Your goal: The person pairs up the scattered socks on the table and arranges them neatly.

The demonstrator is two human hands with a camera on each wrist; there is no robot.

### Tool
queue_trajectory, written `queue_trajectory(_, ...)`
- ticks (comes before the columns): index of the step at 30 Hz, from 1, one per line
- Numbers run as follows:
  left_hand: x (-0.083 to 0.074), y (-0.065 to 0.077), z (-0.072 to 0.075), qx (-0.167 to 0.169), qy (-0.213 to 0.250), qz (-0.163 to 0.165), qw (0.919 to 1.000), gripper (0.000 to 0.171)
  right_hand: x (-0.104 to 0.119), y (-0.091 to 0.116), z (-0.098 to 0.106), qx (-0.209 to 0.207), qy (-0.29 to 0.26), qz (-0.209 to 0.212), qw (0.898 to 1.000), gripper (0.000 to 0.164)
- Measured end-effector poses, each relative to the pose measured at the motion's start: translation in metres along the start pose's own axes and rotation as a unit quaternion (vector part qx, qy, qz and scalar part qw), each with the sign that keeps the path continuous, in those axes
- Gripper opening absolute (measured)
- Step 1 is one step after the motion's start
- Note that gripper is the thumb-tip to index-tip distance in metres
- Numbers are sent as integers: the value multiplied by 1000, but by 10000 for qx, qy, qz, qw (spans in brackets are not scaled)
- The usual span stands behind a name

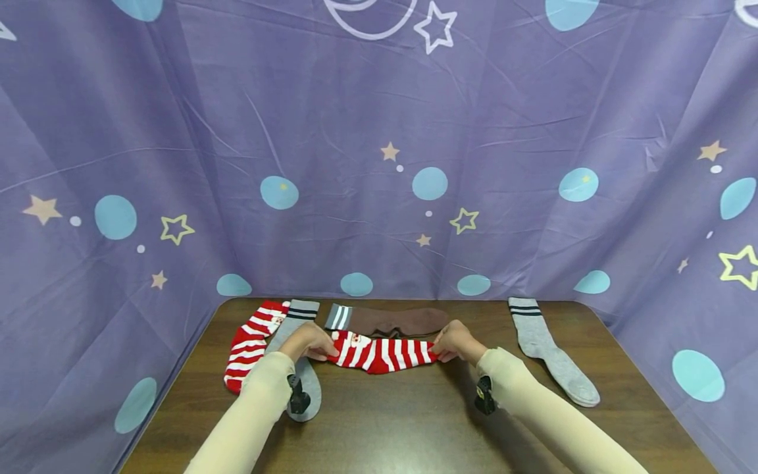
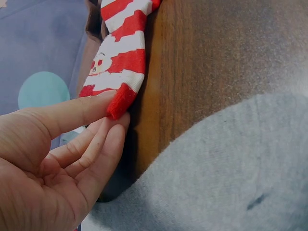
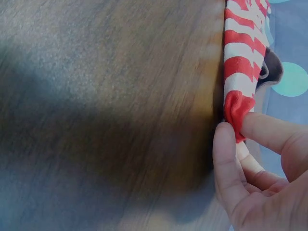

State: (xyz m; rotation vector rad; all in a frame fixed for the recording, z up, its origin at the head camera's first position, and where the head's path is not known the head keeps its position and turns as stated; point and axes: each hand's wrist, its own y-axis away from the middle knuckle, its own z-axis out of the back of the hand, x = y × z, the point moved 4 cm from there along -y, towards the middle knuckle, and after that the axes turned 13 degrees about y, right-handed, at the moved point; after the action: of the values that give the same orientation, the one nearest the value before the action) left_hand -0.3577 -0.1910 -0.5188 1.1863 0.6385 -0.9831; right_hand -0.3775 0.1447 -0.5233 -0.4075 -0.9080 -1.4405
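Left hand, right hand, pinching striped sock (both ends)

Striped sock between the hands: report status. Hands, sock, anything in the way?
Left hand pinching Santa end; right hand pinching opposite end. Striped sock spans between. Brown sock close behind; no obstruction seen.

2 red-and-white striped socks, 2 grey socks, 1 brown sock: 5 total. 1 left grip, 1 right grip. 2 black wrist units. 1 surface.
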Motion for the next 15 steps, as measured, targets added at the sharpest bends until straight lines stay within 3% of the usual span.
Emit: queue_trajectory(15,4,-2,-2,-193,0,-24,9998,17,2,1,-1,-184,355,-38,9992,12)
